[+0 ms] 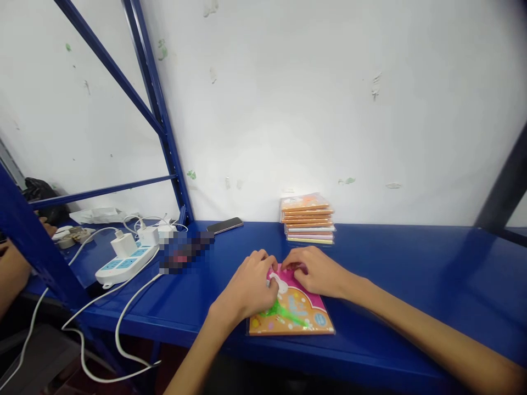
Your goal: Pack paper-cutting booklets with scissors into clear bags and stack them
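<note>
A flat orange and pink booklet point(296, 318) in clear plastic wrapping lies at the front edge of the blue table. Its cover shows a white cartoon animal, and a translucent green piece point(284, 311) runs across it. My left hand point(253, 285) is closed over the booklet's upper left part, its thumb resting on the cover and its fingers curled at the far edge. Beside it, my right hand point(313, 270) pinches the wrapping at the far edge with bent fingers. The exact grip of the fingertips is partly hidden.
A stack of similar wrapped booklets point(308, 219) stands against the wall. At left lie a phone point(225, 225), a pixelated dark object point(187, 252) and a white power strip point(125, 266) with chargers and cables. Blue posts point(154, 104) frame the table; another person's arm point(14, 269) shows far left.
</note>
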Demonstrator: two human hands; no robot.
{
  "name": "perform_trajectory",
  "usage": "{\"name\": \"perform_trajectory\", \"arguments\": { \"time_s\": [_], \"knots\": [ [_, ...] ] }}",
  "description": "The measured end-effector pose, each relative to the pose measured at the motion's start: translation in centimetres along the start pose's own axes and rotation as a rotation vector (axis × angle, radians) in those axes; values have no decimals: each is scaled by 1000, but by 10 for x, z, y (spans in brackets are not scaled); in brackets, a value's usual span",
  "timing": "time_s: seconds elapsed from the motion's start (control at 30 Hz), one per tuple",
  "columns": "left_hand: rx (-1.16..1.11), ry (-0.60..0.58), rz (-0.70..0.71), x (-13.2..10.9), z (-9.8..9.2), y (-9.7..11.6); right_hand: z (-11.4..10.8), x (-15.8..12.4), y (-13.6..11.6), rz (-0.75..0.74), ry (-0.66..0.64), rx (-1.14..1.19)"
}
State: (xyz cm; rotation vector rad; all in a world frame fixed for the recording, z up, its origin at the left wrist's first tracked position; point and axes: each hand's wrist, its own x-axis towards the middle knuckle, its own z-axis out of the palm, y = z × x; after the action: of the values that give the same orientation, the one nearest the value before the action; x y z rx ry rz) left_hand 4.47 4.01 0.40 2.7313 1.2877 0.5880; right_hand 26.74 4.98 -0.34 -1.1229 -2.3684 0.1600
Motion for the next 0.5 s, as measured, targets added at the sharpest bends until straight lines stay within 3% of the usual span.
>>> {"name": "perform_trajectory", "arguments": {
  "time_s": [0.2,0.33,0.5],
  "knots": [
    [42,-8,-79,-2,-3,1,-2,-4,5,58,27,-17],
    [95,-8,-16,-1,0,6,2,-3,4,-7,19,-20],
    [29,-23,-37,-2,0,7,3,-3,7,65,45,-64]
  ]
}}
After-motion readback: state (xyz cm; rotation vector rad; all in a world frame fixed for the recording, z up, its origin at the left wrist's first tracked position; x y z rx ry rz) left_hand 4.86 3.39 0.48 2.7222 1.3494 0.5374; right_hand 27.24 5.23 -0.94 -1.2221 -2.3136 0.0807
